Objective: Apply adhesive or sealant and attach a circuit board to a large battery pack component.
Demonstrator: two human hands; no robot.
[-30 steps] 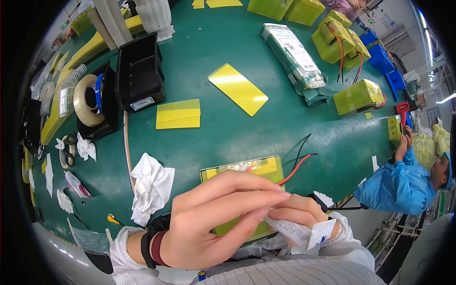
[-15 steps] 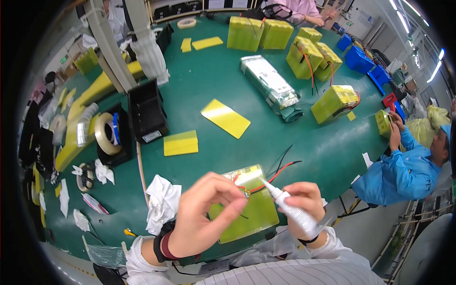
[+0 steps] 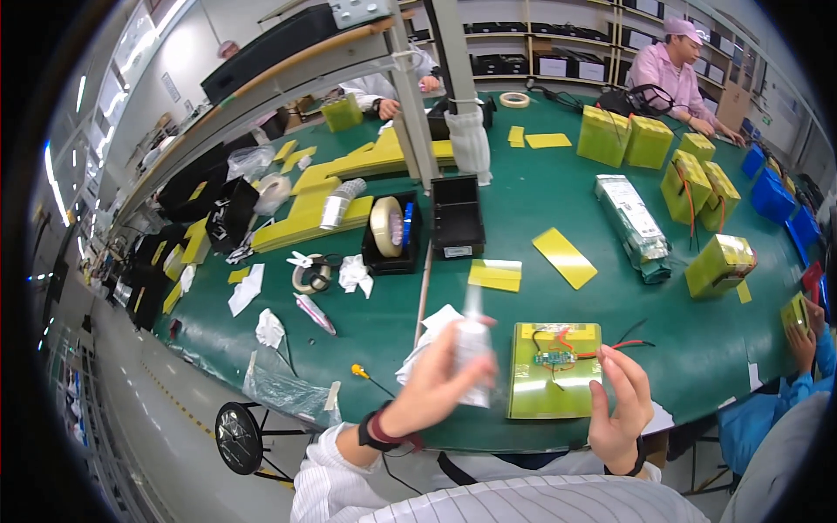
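Note:
My left hand (image 3: pixel 429 390) grips a white glue tube (image 3: pixel 474 353) with a pale pointed nozzle held upward; motion blurs both the tube and the fingertips. To its right a flat yellow-green battery pack (image 3: pixel 549 392) lies on the table. A small green circuit board (image 3: pixel 556 357) sits on its upper part, with thin wires around it. Red and black leads (image 3: pixel 628 343) run off the pack's right side. At that same side is my right hand (image 3: pixel 623 405), thumb and fingers apart and holding nothing; whether its fingertips touch the pack or the red lead I cannot tell.
Crumpled white tissue (image 3: pixel 427 342) lies behind my left hand. Yellow sheets (image 3: pixel 565 258), a black bin (image 3: pixel 458 218), tape rolls (image 3: pixel 386 227) and a wrapped white-green pack (image 3: pixel 629 218) are farther back. Several battery packs (image 3: pixel 649 142) stand at far right. A co-worker in blue (image 3: pixel 785 410) sits at right.
The glue tube has passed from my right hand to my left, which has moved left off the pack. My right hand is now empty beside the pack. The view has turned left.

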